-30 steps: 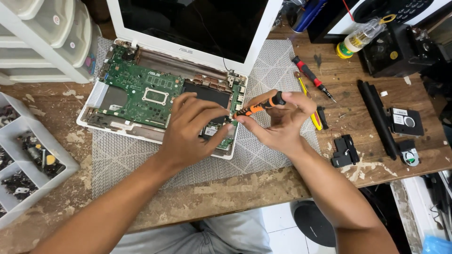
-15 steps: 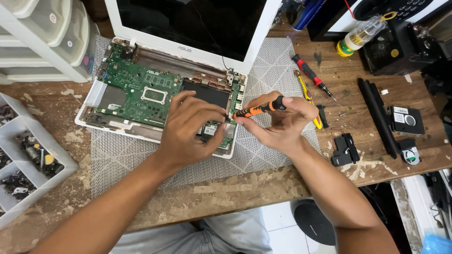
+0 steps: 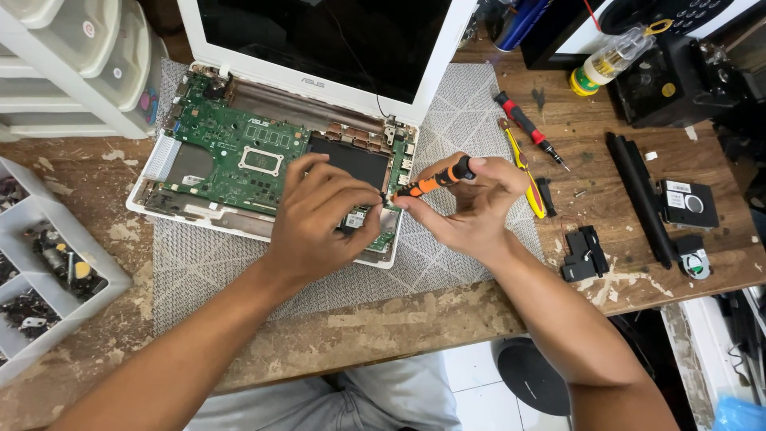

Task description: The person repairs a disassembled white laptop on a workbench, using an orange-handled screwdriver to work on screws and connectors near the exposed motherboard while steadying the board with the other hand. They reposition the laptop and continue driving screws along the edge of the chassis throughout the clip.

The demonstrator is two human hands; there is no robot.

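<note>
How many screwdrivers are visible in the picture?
2. An orange-handled screwdriver is in the right hand; a red-handled screwdriver lies on the table right of the laptop. Others may be hidden.

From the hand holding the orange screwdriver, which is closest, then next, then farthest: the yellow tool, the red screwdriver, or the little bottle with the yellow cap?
Seen from the head camera, starting at the right hand:
1. Yellow tool, just beside the hand on its right, partly hidden by it.
2. Red screwdriver, farther back on the wooden table.
3. Bottle with the yellow cap, farthest, at the table's back right.
</note>
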